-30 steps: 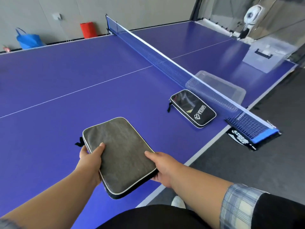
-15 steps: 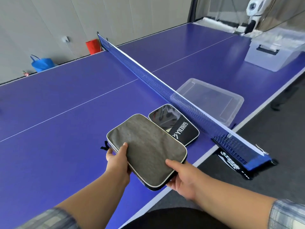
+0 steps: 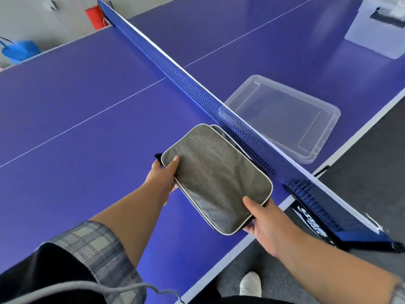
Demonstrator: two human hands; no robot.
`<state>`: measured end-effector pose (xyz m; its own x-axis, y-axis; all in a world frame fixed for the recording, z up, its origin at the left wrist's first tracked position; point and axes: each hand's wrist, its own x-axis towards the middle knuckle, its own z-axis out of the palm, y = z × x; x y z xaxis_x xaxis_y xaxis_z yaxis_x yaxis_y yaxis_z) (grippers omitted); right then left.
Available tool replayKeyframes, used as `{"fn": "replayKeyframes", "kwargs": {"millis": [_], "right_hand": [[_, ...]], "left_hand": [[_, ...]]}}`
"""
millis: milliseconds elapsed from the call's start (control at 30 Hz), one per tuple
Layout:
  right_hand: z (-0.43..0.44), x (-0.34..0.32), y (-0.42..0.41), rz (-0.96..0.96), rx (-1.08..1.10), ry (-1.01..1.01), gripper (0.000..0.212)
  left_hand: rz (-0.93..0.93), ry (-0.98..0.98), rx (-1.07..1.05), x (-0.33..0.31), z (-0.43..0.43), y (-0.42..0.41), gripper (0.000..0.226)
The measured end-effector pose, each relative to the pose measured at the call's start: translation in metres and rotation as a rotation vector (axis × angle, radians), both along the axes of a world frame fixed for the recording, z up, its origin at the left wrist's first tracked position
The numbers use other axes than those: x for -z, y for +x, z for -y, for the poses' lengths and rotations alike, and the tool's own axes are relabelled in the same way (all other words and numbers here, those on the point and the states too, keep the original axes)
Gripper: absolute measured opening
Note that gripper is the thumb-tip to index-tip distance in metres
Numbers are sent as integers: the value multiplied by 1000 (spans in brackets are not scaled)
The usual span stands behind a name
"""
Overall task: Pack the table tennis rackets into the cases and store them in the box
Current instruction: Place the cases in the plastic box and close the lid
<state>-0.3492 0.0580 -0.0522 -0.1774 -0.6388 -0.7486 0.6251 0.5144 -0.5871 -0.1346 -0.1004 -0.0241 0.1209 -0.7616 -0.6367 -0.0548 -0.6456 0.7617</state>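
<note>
The left hand (image 3: 163, 176) grips the grey case (image 3: 215, 178) at its nine o'clock edge, thumb on top, fingers hidden beneath. The case, over the table (image 3: 87, 102), covers all but a sliver of a second case (image 3: 221, 131). The right hand (image 3: 265, 222) clasps its five o'clock corner. The clear box (image 3: 285, 115) sits at two o'clock, beyond the net (image 3: 192, 91).

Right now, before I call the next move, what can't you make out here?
Head view only.
Dark case: nearly all hidden beneath the grey case; only an edge shows.
Grey case's contents: hidden by its fabric.
Fingers of left hand and right hand: under the case.
Box at top right: blurred, cut by the frame edge.
</note>
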Motion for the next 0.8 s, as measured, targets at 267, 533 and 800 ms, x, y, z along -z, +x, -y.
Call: {"fn": "replayKeyframes", "kwargs": {"millis": [267,533,800], "right_hand": [[63,22,1,-232,132,119,48],[69,31,22,-566,193,307,47],[65,40,42,-357,305,373,108]], "left_hand": [[207,-54,254,30,81,-27,34],[524,-69,441,55,105,-18,54],[780,-308,905,38,153,-57,66]]}}
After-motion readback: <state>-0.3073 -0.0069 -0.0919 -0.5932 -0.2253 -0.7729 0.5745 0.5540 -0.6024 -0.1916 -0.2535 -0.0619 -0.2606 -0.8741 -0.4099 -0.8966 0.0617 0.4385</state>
